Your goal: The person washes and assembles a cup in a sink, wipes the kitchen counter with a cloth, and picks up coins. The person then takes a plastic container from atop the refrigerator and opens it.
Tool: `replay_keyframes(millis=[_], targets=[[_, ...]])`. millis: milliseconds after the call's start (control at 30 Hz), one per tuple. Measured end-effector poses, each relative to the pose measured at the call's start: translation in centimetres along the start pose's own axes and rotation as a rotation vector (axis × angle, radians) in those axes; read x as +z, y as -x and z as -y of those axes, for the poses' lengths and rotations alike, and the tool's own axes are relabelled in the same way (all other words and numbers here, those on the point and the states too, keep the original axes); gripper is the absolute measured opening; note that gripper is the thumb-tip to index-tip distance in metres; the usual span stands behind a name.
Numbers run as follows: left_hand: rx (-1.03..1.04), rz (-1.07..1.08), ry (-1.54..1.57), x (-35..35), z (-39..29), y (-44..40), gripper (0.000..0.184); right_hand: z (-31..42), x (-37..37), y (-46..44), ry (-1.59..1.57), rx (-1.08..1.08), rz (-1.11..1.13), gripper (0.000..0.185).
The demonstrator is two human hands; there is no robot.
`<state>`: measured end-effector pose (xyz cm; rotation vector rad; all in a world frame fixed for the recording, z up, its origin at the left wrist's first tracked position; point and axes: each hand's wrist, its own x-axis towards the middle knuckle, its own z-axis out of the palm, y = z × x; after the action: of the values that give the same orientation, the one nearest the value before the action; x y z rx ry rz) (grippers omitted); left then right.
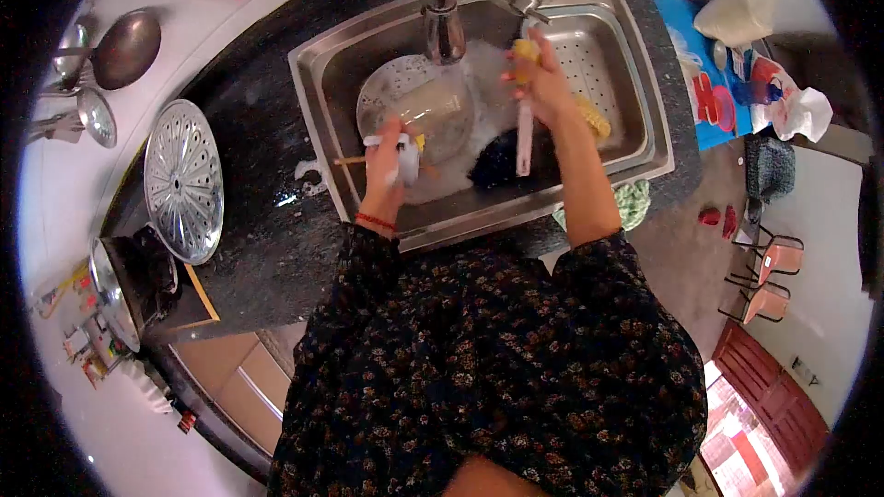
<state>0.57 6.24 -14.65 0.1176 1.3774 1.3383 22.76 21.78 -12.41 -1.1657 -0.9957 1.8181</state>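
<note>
Over the sink, probably so suds drip inside, the right hand pinches a yellow sponge with a pale-handled utensil. Farther left, the left hand curls around a white item; its fingertips I cannot tell.

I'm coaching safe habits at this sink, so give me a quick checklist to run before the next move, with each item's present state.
1. Left hand has hold of the white object: ok.
2. Right hand has hold of the yellow pad and the long pale utensil: ok.
3. Faucet spout is apart from both hands: ok.
4. Water is shut off at the spout: cannot tell; no clear stream shows.
5. Counter left of the sink is dry: not ok; wet suds lie near the rim.
</note>
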Motion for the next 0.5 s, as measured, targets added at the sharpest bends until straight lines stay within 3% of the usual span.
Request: replay_keyframes(millis=[67,100,200,300,400,500], targets=[[0.005,-0.021,-0.147,2.1,-0.7,-0.2,0.022,1.1,-3.1,0.1,0.134,0.036,-0.149,0.050],[0.074,0.097,-0.244,2.7,-0.9,-0.5,0.024,1.7,-4.6,0.1,0.201,0.053,-0.224,0.049],[0.110,0.142,-0.317,5.2,-0.8,-2.0,0.028,1.1,-8.8,-0.6,0.524,0.131,-0.292,0.048],[0.047,0.154,-0.553,7.3,-1.6,-2.9,0.047,-3.3,-13.5,-2.0,1.210,-0.079,-0.244,0.046],[0.129,0.047,-0.769,8.3,-0.6,-6.0,0.040,-2.1,-9.4,1.0,1.783,-0.314,-0.535,0.051],[0.064,0.389,-0.689,8.4,-2.1,-6.8,0.045,-0.8,-5.9,0.9,1.202,-0.525,-0.164,0.065]])
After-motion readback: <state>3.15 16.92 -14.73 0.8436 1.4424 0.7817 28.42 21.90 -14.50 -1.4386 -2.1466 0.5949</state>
